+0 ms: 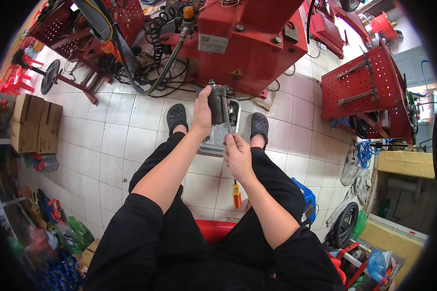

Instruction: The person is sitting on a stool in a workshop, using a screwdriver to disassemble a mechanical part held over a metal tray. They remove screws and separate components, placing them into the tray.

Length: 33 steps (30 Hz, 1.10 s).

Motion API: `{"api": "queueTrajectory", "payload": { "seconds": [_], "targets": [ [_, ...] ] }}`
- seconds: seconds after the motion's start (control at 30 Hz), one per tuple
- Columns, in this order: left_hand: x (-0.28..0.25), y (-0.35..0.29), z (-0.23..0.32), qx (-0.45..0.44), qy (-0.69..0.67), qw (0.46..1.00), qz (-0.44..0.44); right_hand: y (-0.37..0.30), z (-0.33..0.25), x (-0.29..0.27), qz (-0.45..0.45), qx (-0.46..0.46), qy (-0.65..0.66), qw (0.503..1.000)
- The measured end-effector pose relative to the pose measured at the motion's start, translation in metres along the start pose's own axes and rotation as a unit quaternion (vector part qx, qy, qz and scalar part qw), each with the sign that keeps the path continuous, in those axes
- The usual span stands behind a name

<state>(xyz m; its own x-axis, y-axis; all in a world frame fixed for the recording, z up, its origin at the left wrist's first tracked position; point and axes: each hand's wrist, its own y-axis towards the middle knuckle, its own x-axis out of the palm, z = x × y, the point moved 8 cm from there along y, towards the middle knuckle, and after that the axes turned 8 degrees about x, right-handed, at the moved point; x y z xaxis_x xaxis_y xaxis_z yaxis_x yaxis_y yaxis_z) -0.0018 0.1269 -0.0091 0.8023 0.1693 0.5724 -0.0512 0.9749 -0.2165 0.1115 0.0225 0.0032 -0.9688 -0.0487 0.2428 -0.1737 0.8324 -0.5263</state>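
Note:
My left hand [203, 112] is wrapped round a dark grey cylindrical metal part [218, 107], which looks like a starter motor, tilted up over a metal tray [213, 145]. In my closed right hand [238, 156] is the lower end of a slim silver tool [226, 115], seemingly a wrench; it runs up along the right side of the part. Its far end meets the part's top, though the exact contact is too small to make out. Other dark metal pieces [233, 112] show in the tray. Below my right hand is a screwdriver [236, 195] with a yellow and red handle.
Ahead stands a large red machine [247, 53] with black cables [155, 80] around its base. A red perforated tool stand [357, 89] is at the right, cardboard boxes [36, 123] at the left. Beside my right leg sits a blue case [306, 196]. Tiled floor [104, 155] surrounds my feet.

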Motion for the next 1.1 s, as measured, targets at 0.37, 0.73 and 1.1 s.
{"api": "queueTrajectory", "payload": {
  "seconds": [0.37,0.73,1.1],
  "targets": [
    [0.004,-0.003,0.005,-0.030,-0.039,0.999,0.000,0.001,-0.018,-0.011,0.124,-0.103,-0.235,0.959],
    [0.010,-0.007,0.003,0.004,0.029,1.000,-0.010,0.009,0.005,-0.006,0.051,0.001,-0.125,0.991],
    [0.003,-0.001,0.005,0.004,0.016,1.000,-0.016,0.008,-0.012,-0.015,0.112,-0.091,-0.183,0.973]
  ]
}}
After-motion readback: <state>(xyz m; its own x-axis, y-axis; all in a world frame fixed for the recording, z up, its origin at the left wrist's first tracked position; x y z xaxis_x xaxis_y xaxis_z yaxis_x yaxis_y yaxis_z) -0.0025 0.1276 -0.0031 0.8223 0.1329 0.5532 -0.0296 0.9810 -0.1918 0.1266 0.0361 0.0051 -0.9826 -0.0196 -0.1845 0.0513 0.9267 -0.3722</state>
